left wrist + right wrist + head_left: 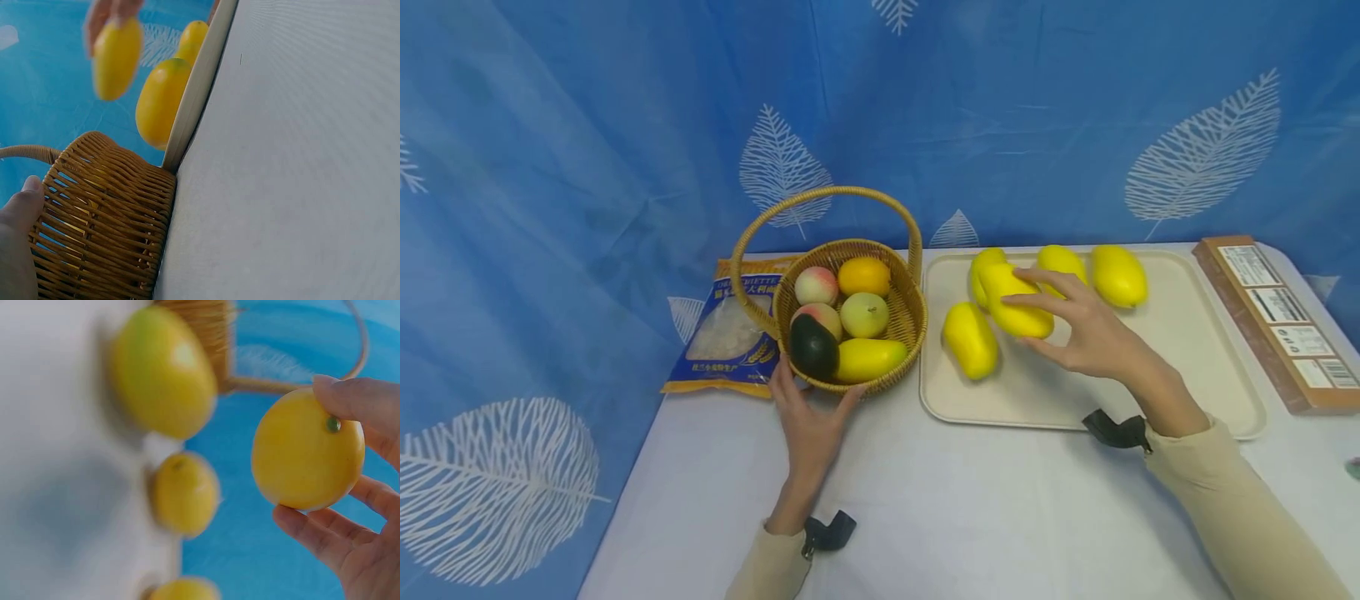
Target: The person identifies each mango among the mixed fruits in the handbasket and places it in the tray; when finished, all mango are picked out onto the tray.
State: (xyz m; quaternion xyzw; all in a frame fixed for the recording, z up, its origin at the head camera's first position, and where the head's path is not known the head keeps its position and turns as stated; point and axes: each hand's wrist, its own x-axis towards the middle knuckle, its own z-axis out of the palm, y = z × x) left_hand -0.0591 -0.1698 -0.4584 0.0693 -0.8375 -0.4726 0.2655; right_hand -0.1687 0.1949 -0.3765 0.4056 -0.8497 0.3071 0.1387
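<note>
My right hand (1086,325) pinches a yellow mango (1018,304) between thumb and fingers, raised over the beige tray (1075,400). The right wrist view shows the green stem spot of this mango (306,450) near my thumb. Several more mangoes lie on the tray, one (970,340) at its left end. My left hand (811,425) grips the front of a woven basket (912,312), its thumb (28,197) against the weave. Inside the basket are two peaches, one (816,286) at the back, an orange fruit (863,276), a pale green fruit (864,315), a dark green fruit (814,347) and a yellow elongated fruit (872,360).
A blue and orange bag (722,342) lies left of the basket, partly behind it. Along the tray's right side is a brown box (1277,325) with white labels. The basket's tall handle (831,192) arches above it. A blue leaf-patterned cloth (1030,125) hangs behind the white table.
</note>
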